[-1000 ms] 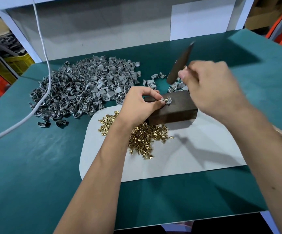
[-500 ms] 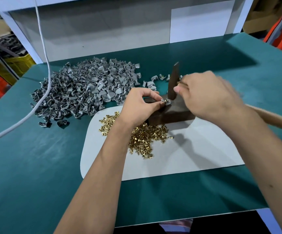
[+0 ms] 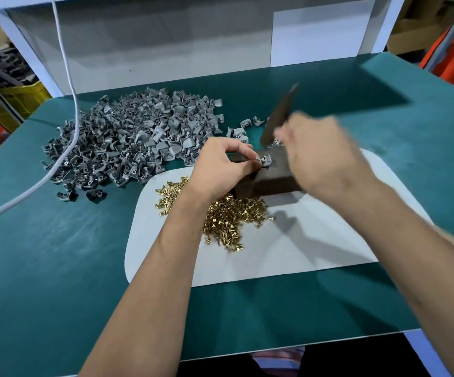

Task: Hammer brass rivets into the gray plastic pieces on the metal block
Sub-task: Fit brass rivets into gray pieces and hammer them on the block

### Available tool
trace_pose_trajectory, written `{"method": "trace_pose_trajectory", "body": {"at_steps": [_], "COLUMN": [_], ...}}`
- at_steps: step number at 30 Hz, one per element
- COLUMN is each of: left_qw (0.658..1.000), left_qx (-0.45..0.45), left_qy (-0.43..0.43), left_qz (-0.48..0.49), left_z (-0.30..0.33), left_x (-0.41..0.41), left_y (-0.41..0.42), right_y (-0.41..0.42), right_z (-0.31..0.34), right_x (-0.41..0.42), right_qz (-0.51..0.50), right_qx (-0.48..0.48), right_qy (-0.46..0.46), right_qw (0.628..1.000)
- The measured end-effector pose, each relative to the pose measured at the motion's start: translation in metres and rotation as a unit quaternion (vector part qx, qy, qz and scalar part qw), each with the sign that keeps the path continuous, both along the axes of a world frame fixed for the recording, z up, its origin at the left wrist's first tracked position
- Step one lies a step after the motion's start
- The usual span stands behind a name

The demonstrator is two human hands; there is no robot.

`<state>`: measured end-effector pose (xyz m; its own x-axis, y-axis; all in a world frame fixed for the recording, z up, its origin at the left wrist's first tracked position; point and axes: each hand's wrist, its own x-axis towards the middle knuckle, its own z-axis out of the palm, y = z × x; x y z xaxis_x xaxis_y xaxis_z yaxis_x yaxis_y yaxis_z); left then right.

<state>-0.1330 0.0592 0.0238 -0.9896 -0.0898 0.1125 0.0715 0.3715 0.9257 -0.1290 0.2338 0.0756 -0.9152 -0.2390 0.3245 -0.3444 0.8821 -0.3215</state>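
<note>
Pinching the gray plastic piece [image 3: 264, 160] on top of the metal block [image 3: 270, 179], my left hand [image 3: 221, 165] steadies it while my right hand [image 3: 317, 156], blurred, grips the raised hammer [image 3: 280, 112]. My fingertips sit just beside the rivet; I judge an off-centre blow could strike them or tip the rivet.

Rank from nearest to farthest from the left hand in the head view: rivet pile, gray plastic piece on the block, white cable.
1. gray plastic piece: on the metal block, pinched at the left hand fingertips.
2. rivet pile: on the white mat, just under the wrist.
3. white cable: far left, over the gray parts heap.
</note>
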Motion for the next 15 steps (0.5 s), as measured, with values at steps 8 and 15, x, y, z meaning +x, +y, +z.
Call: {"method": "trace_pose_trajectory", "body": {"at_steps": [8, 15], "left_qw": [1.0, 1.0], "left_qx": [-0.011, -0.009], "left_qy": [0.0, 0.003], "left_qz": [-0.005, -0.004], "left_z": [0.0, 0.002], "left_x": [0.0, 0.002], "left_y": [-0.002, -0.001], "right_y": [0.003, 0.005], "right_z": [0.009, 0.016], "right_x": [-0.004, -0.01], "right_qz": [-0.012, -0.026], "right_qx": [-0.016, 0.066], "right_qy": [0.033, -0.032], "right_qw": [0.999, 0.997]}}
